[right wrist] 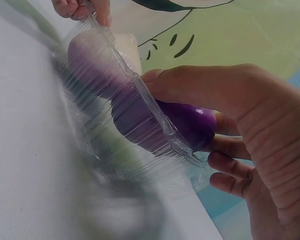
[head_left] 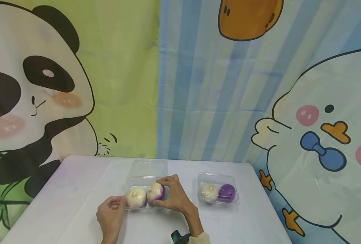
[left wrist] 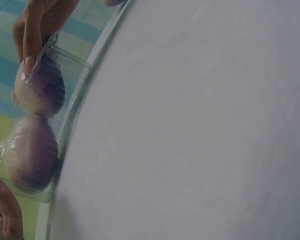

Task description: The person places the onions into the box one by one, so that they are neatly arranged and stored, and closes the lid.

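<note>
A clear plastic clamshell box [head_left: 148, 168] lies on the table with its lid folded back. In its left half sits a round white-and-purple piece [head_left: 136, 197], like a turnip or onion; the exact kind cannot be told. My right hand [head_left: 175, 195] grips a similar piece [head_left: 155, 192] between thumb and fingers, in the box's right half. The right wrist view shows its purple side [right wrist: 192, 122] behind the box wall. At the box's left edge, my left hand [head_left: 110, 215] pinches the rim between thumb and curled fingers.
A second clear box [head_left: 218, 177] stands to the right on the white table [head_left: 86, 189], holding one whitish piece [head_left: 209, 192] and one purple piece [head_left: 227, 193]. Cartoon-printed curtains [head_left: 131, 84] hang behind the table. A dark strapped device [head_left: 180, 238] sits by my right wrist.
</note>
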`<move>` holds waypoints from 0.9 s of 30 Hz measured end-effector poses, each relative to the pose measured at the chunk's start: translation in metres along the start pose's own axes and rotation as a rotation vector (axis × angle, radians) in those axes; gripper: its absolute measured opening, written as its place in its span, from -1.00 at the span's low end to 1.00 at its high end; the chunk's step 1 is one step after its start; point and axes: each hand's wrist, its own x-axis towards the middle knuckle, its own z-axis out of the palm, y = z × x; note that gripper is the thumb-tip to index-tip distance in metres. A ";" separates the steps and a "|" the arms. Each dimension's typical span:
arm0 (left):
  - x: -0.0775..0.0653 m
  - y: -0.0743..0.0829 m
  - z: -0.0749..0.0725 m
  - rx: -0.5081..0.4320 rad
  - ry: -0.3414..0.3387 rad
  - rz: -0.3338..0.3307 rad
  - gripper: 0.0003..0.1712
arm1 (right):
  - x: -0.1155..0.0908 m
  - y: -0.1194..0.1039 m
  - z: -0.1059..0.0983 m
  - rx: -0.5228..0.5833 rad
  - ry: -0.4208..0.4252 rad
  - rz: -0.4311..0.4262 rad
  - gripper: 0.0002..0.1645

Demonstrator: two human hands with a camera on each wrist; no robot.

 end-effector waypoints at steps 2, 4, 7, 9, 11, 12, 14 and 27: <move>0.000 0.000 0.000 -0.003 0.002 0.009 -0.85 | 0.001 0.000 0.000 -0.012 -0.002 -0.004 -0.13; 0.000 -0.001 0.000 -0.007 0.003 0.014 -0.85 | 0.001 0.001 0.001 -0.025 -0.005 -0.008 -0.13; 0.000 -0.001 0.001 -0.007 0.003 0.015 -0.85 | 0.002 0.001 0.001 -0.037 -0.013 -0.002 -0.12; 0.000 0.000 0.001 -0.005 0.004 0.011 -0.85 | 0.002 0.001 0.001 -0.047 -0.018 0.005 -0.12; 0.000 0.000 0.001 -0.003 0.006 0.009 -0.86 | 0.002 0.001 0.001 -0.059 -0.018 0.012 -0.13; 0.000 0.001 0.001 -0.002 0.007 0.008 -0.86 | 0.002 0.001 0.001 -0.065 -0.018 0.017 -0.13; 0.000 0.001 0.002 0.002 0.012 0.004 -0.87 | 0.002 0.001 0.000 -0.076 -0.015 0.023 -0.14; 0.000 0.002 0.001 -0.002 0.008 0.005 -0.86 | 0.001 0.000 0.004 -0.109 -0.020 0.045 -0.12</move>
